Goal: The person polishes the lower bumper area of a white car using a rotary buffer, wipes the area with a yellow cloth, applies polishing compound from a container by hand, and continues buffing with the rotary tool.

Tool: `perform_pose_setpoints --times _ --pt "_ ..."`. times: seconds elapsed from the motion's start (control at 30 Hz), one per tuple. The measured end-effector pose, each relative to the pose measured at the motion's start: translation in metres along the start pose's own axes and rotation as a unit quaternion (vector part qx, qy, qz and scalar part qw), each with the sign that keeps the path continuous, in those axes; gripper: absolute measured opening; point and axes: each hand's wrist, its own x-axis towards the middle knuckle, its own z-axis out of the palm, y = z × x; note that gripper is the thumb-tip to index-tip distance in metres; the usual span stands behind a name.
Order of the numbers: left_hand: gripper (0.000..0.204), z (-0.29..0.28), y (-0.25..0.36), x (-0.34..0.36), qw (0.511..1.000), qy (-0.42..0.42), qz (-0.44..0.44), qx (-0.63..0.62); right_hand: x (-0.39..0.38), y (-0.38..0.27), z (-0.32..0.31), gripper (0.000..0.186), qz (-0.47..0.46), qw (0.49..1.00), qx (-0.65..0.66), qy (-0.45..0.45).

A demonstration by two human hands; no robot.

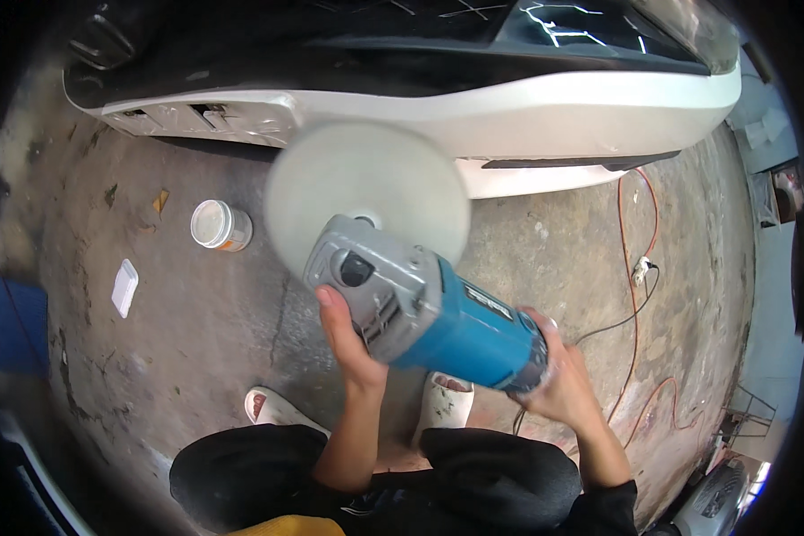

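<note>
Across the middle I hold a polisher [473, 322] with a blue body and a grey metal head. My left hand [353, 348] grips the grey head from its near side, thumb up along it, the other fingers mostly hidden underneath. Around the dark rear end of the tool, my right hand [563, 380] is closed. The big pale round pad [375, 165] is smeared as if spinning. It overlaps the lower edge of a white and black car bumper [545, 112] in the picture; whether it touches cannot be told.
On the concrete floor stand a white tub [221, 225] and a small white tray [125, 288]. An orange cord [623, 241] and a dark cable [625, 323] meet near a white connector [641, 268] at right. A blue panel [16, 323] lies far left. My slippers [447, 404] are below the tool.
</note>
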Motion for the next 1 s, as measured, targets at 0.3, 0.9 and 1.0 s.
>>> perform_pose_setpoints --times 0.3,0.9,1.0 --pt "0.063 0.013 -0.086 -0.012 0.996 -0.008 -0.067 -0.054 0.027 0.092 0.007 0.083 -0.065 0.982 -0.118 0.133" --pt "0.057 0.043 -0.102 -0.012 0.993 -0.115 -0.024 -0.007 0.05 0.161 0.008 0.074 -0.114 0.971 0.015 0.211" --pt "0.063 0.025 -0.096 -0.006 0.998 -0.065 -0.014 0.018 0.068 0.155 0.032 0.074 -0.125 0.974 0.032 0.184"
